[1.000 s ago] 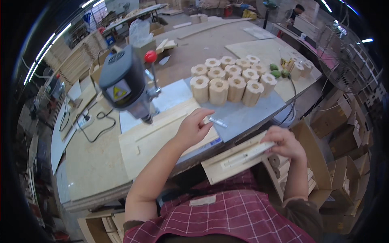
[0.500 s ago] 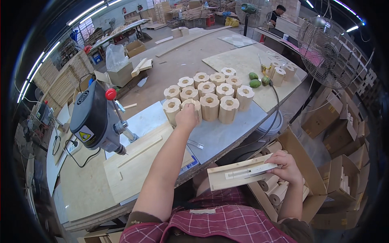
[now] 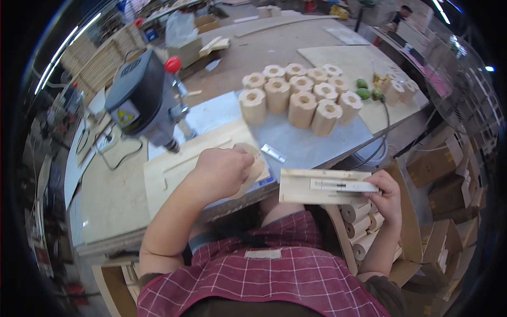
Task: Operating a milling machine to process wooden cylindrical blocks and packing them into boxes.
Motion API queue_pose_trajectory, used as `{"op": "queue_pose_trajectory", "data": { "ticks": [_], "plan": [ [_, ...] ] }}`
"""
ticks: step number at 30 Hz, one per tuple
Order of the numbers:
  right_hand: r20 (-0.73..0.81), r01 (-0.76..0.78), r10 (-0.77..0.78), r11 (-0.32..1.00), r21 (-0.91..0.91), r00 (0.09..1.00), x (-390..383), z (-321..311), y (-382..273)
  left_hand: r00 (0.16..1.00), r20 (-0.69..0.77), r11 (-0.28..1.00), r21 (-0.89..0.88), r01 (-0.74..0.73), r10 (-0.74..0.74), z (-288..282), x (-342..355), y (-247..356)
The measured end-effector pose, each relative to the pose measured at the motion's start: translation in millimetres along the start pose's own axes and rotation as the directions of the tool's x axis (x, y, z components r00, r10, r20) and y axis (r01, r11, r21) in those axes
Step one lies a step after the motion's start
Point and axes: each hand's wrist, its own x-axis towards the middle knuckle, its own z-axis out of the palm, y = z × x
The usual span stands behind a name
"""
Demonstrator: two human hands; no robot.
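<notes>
My left hand is closed on a pale wooden cylinder, partly hidden behind my fingers, at the bench's front edge. My right hand grips the right end of a flat wooden piece with a white marked strip along it, held over a box. Left of my left hand, a drill press with a red knob stands over a wooden board with narrow battens. Several grooved wooden cylinders stand in rows behind my hands, near a small silvery piece.
Green fruits and more cylinders lie right on the bench. A white bucket and cardboard boxes with wooden parts are below. A caged fan stands at right, a person beyond. Cords trail at left.
My left hand went out to the rows, took a cylinder and drew it back toward me. The wooden piece in my right hand has risen and turned nearly level. The view has shifted.
</notes>
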Motion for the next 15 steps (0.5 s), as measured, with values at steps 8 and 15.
{"op": "queue_pose_trajectory", "data": {
  "ticks": [8,15],
  "plan": [
    [0.108,0.215,-0.212,0.976,-0.018,0.971,76,87,-9,0.938,0.312,0.967,0.245,0.075,-0.152,17,-39,-40],
    [0.152,0.295,-0.289,0.955,-0.016,0.945,109,138,-12,0.952,0.27,0.979,0.178,0.097,-0.144,43,-57,-56]
  ]
}}
